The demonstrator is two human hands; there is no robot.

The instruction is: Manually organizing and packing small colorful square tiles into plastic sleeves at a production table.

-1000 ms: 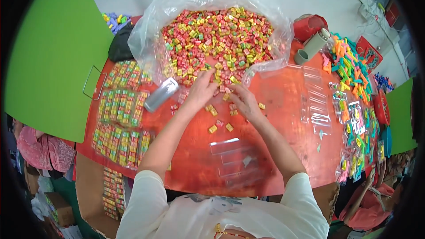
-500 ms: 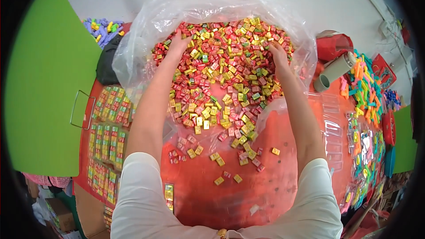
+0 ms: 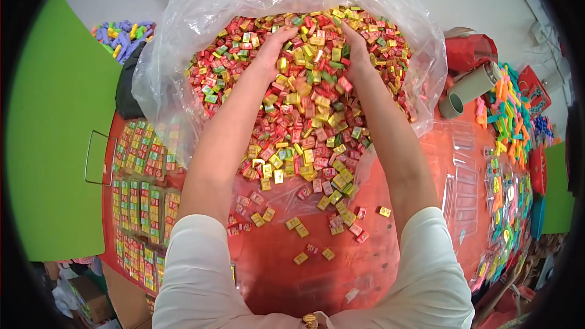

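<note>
Forearms [image 3: 224, 140] outstretched, left hand [image 3: 275, 49] and right hand [image 3: 358, 50] apart, unclenched and angled inward

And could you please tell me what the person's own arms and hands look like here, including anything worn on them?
The left hand and right hand are bare, with no gloves. The forearms are uncovered, and no watch or bracelet shows at either wrist. The left sleeve and right sleeve are plain white, short and loose.

Small blocks [image 3: 304, 131] glossy; bag [image 3: 166, 79] crinkled clear plastic; tabletop [image 3: 274, 277] smooth, shiny; sleeves [image 3: 198, 262] matt cloth
</note>
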